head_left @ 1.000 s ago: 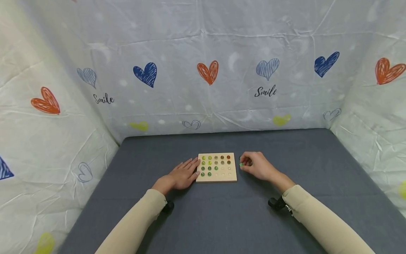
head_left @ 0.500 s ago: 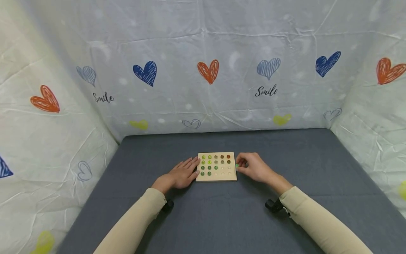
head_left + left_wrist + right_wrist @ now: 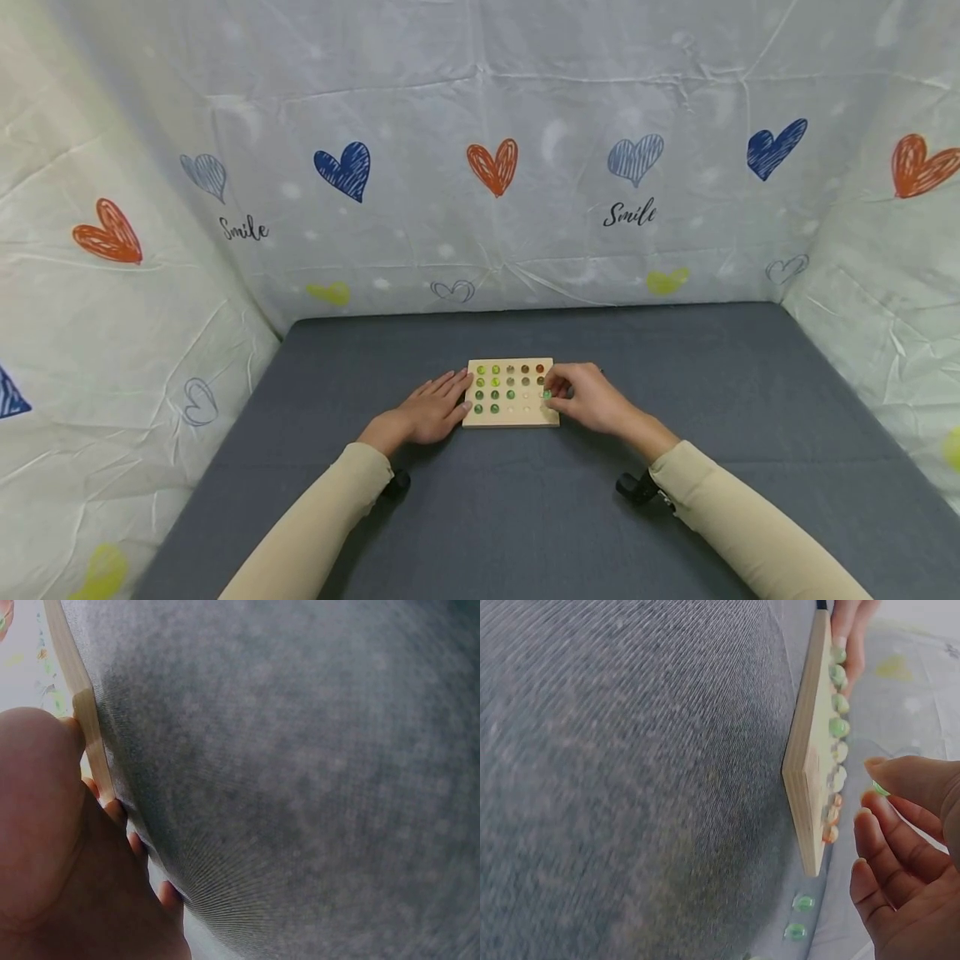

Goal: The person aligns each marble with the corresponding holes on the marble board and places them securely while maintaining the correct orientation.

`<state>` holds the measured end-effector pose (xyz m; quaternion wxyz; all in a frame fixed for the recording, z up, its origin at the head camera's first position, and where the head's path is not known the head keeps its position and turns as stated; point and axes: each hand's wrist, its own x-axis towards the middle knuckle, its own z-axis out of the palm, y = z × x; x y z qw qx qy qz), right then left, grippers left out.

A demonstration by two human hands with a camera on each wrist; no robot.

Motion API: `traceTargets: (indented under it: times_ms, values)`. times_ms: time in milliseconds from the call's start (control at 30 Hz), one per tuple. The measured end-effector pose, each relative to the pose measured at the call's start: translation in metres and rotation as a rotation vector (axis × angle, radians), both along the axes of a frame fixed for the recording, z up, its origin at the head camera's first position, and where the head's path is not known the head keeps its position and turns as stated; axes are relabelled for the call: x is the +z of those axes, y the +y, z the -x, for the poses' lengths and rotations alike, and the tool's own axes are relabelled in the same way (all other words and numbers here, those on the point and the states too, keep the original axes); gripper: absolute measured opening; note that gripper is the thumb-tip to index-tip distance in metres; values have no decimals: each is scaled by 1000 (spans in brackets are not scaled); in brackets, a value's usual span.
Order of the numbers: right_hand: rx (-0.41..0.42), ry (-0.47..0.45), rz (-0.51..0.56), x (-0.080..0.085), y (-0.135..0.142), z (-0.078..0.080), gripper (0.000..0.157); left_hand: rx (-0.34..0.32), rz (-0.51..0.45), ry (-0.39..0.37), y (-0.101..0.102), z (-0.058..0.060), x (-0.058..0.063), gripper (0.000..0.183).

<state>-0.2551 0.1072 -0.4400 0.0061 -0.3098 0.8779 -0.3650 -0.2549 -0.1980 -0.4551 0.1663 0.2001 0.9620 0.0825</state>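
Observation:
A light wooden board with rows of round hollows lies on the dark grey cloth. Glass marbles sit in many hollows: yellow-green ones at far left, brownish and reddish ones at far right, green ones in the two near rows. My left hand rests beside the board, its straight fingers touching the left edge. Over the board's right edge, my right hand pinches a green marble between thumb and forefinger, above the board's surface. Some bare hollows show at near right; the hand hides part of that corner.
Two loose green marbles lie on the cloth past the board in the right wrist view. The grey tabletop reaches back to a white curtain printed with hearts. More curtain hangs at both sides.
My right hand has moved left with the green marble, from the cloth beside the board to over its right edge. The left hand and the board have stayed in place.

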Motion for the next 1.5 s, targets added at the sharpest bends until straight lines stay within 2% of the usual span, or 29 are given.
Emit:
traceTargets:
  times_ms: [433, 733, 1000, 1200, 1500]
  values:
    - [34, 4, 14, 0, -16, -1, 13, -4, -8, 7, -3, 10, -11, 64]
    - [49, 3, 26, -8, -30, 1, 11, -3, -5, 8, -2, 8, -10, 64]
    - [49, -49, 22, -12, -39, 1, 9, -2, 3, -3, -3, 8, -10, 63]
    - [41, -79, 31, -12, -45, 3, 10, 3, 28, -9, -2, 7, -7, 64]
    - [39, -77, 24, -15, -52, 5, 9, 2, -1, -19, 0, 3, -2, 63]
